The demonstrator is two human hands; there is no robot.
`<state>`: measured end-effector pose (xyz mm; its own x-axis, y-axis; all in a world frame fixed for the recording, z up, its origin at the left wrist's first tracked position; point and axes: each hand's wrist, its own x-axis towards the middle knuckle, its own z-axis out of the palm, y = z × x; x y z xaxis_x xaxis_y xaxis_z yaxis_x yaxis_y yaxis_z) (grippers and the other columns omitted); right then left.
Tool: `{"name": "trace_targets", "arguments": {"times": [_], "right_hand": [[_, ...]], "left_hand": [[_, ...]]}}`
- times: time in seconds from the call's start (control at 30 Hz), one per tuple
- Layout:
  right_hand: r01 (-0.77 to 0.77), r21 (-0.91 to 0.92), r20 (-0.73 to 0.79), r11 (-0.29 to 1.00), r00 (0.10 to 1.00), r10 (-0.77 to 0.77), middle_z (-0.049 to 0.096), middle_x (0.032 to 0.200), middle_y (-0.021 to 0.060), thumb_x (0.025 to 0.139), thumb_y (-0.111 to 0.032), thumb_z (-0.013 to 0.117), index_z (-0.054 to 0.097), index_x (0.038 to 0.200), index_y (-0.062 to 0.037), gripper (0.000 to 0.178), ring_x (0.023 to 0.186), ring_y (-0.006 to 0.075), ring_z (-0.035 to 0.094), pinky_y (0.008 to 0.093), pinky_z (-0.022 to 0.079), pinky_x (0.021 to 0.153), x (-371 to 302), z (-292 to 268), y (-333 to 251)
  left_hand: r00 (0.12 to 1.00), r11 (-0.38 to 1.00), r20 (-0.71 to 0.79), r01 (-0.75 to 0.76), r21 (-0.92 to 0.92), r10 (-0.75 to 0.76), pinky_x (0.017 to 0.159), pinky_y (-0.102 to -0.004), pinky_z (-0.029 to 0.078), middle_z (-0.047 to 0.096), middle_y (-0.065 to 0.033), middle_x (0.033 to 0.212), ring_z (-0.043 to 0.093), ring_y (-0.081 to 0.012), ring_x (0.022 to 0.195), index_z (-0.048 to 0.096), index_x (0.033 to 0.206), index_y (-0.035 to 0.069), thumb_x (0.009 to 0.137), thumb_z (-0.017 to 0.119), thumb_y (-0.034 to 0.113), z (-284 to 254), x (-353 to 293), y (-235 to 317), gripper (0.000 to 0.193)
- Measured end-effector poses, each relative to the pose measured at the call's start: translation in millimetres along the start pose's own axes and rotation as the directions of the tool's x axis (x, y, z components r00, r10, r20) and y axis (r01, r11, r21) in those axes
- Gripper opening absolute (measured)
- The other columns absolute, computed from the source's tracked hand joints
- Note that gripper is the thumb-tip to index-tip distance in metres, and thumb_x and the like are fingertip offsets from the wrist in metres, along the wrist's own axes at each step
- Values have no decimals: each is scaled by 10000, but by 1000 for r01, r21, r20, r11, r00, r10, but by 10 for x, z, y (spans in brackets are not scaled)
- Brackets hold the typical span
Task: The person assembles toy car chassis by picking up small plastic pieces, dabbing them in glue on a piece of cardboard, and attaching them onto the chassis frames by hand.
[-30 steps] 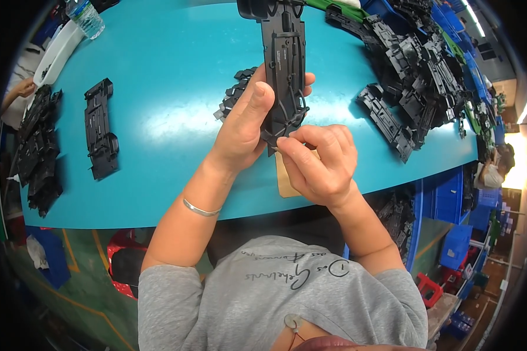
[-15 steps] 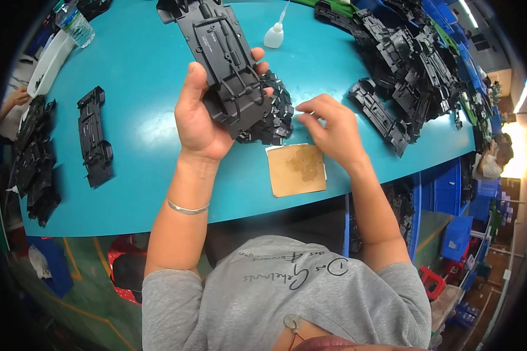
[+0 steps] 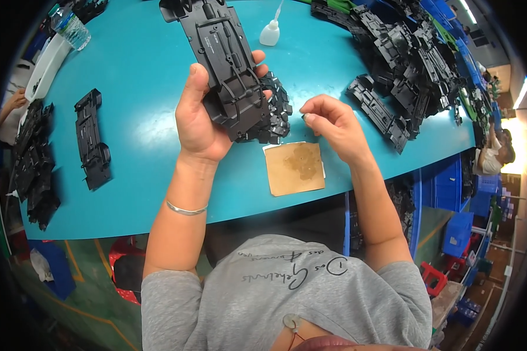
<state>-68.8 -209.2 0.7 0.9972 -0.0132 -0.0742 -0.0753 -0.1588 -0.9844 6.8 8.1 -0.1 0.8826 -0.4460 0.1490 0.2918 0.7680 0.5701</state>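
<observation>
My left hand (image 3: pixel 200 126) grips a black plastic toy-car chassis (image 3: pixel 219 55), tilted up over the table with its ribbed, rod-lined face toward me. Fingers wrap the right edge and the thumb presses along the left. Behind its lower end lies a heap of small black parts (image 3: pixel 280 108), partly hidden by the chassis. Just right of that heap, my right hand (image 3: pixel 336 127) is closed in a pinch on a tiny dark piece, too small to name. Below the heap rests a tan square pad (image 3: pixel 279 178) with a wet brown stain.
A white squeeze bottle (image 3: pixel 270 35) with a thin nozzle stands at the back. Single chassis lie left (image 3: pixel 92 140) and right (image 3: pixel 376 111), beside larger stacks at both table ends. A water bottle (image 3: pixel 73 29) and a white tray (image 3: pixel 48 67) are far left, near another person's hand (image 3: pixel 16 99).
My right hand has drawn slightly right from the heap, and its fingertips have closed around a tiny dark piece. The left hand still holds the chassis in nearly the same place.
</observation>
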Motion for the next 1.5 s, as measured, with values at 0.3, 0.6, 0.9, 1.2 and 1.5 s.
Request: {"name": "trace_targets", "arguments": {"times": [0.3,0.6,0.9,1.2,1.5], "right_hand": [[28,108,94,994,995,-38,659,902,24,887,-40,634,671,1030,15,158,764,88,598,242,500,688,-239,-63,40],[339,-536,232,773,940,-251,621,853,79,805,93,572,664,959,-23,213,748,203,616,297,485,663,-428,32,-144],[509,-780,427,365,858,-285,572,836,94,705,5,649,605,950,-29,252,779,281,597,382,506,679,-477,201,-149],[538,-786,475,304,841,-259,578,839,86,705,-3,656,601,896,-38,201,773,276,600,373,509,672,-477,224,-140],[431,-706,200,562,882,-426,593,825,93,760,14,668,630,811,-38,82,749,279,591,359,488,655,-498,259,30]], "left_hand": [[1000,999,10,4,33,-4,921,-531,525,494,-268,1335,528,-382,1199,372,1413,3,951,464,537,-8,2,1,712],[1000,999,27,12,-43,-11,887,-448,554,557,-217,1272,576,-295,1138,446,1343,-17,971,449,506,8,1,-3,642],[1000,999,20,16,38,-17,937,-535,512,491,-269,1342,522,-382,1214,384,1409,0,958,444,535,-22,3,-6,701],[999,998,32,0,55,-2,924,-519,531,489,-270,1342,530,-381,1205,373,1412,-5,965,441,520,-12,-1,6,693],[1000,999,17,-3,-31,4,856,-419,567,578,-218,1230,595,-284,1096,469,1308,-28,982,431,483,46,-9,1,607]]}}
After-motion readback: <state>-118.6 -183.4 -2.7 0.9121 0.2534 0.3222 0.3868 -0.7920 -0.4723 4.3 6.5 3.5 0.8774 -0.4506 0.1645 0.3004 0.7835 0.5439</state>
